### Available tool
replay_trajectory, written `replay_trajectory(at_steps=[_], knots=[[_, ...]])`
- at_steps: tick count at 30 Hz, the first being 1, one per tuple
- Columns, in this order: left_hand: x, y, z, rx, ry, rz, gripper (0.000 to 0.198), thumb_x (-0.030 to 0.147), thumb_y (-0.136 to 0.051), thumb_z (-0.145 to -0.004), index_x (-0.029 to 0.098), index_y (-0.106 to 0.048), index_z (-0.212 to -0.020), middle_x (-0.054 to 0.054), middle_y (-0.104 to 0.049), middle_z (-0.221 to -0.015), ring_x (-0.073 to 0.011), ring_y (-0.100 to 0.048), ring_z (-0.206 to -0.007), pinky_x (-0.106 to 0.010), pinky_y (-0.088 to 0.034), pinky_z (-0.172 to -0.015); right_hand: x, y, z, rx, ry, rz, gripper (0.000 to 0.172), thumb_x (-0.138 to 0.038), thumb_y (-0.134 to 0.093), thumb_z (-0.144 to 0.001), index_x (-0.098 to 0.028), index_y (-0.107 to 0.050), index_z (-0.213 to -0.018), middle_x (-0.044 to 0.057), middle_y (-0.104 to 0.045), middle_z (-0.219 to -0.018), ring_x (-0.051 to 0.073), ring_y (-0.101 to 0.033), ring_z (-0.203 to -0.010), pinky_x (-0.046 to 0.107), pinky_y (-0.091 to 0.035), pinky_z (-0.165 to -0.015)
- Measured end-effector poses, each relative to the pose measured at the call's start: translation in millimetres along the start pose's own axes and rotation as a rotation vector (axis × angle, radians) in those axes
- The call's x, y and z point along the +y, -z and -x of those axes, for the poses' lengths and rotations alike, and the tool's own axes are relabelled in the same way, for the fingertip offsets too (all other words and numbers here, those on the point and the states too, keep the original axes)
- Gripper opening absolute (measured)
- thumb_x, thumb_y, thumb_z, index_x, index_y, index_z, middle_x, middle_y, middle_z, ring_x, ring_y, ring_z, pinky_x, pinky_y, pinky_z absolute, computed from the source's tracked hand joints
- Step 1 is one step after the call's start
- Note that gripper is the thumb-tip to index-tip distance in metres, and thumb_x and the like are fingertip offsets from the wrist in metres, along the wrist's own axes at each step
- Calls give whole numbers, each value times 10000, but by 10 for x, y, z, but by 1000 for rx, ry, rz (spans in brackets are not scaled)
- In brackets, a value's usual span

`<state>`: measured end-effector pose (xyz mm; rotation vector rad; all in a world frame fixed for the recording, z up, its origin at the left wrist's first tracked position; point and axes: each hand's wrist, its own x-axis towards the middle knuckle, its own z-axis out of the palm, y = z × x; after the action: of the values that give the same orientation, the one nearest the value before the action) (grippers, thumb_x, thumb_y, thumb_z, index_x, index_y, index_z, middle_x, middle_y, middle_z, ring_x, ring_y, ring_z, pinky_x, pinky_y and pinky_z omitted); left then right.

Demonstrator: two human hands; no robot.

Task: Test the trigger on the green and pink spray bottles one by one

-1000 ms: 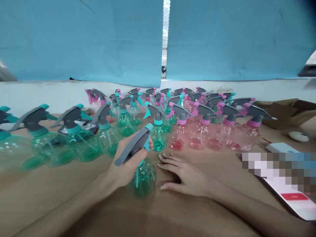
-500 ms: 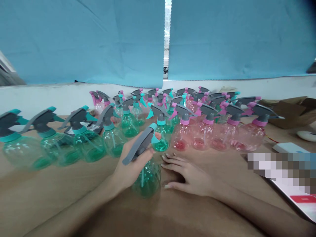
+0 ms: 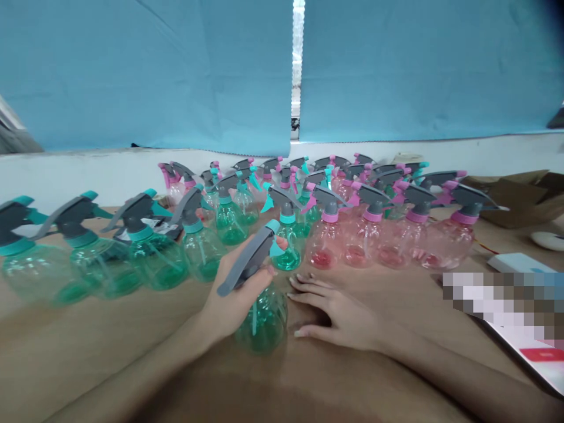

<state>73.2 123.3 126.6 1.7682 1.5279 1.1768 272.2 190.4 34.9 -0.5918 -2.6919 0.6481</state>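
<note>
My left hand point(image 3: 233, 294) is closed round the neck of a green spray bottle point(image 3: 264, 326), just under its grey trigger head. The bottle stands upright at the front of the wooden table point(image 3: 361, 382), and a pale tube shows inside it. Right of that bottle, my right hand point(image 3: 339, 311) lies palm down with fingers spread, holding nothing. Beyond its fingertips stands another green spray bottle point(image 3: 287, 252) with a turquoise collar. A pink spray bottle point(image 3: 324, 247) is close beside that one.
Several green spray bottles point(image 3: 161, 264) line the left side; several pink ones point(image 3: 405, 241) stand to the right, with mixed rows behind. A brown cardboard piece point(image 3: 511, 200), a white box point(image 3: 520, 264) and a partly blurred flat device point(image 3: 524, 332) lie at right. Blue cloth point(image 3: 145, 76) hangs behind.
Almost nothing differs. My left hand keeps its hold on the green spray bottle, and my right hand stays flat on the table.
</note>
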Motion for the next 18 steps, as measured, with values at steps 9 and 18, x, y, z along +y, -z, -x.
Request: replay_trajectory(at_steps=[9,18], knots=[[-8,7,25,-22,25,34,341,280,-478,-821,290,-539,-1156,47,-481,-568,-148,-453,-480,-275,-355,-479,45,-45,1,24,16,-13,643,-583,-528,-797,-239,-441,-1332,61,-392,-1417,252,-317,-1320,465,-246,-1087],[-19,11,7,-9,-3,-12,258,274,-476,-811,275,-568,-1052,42,-514,-573,-153,-479,-492,-274,-374,-485,24,-26,1,15,6,-6,651,-601,-505,-802,-222,-449,-1328,64,-393,-1417,247,-317,-1320,454,-246,-1091]])
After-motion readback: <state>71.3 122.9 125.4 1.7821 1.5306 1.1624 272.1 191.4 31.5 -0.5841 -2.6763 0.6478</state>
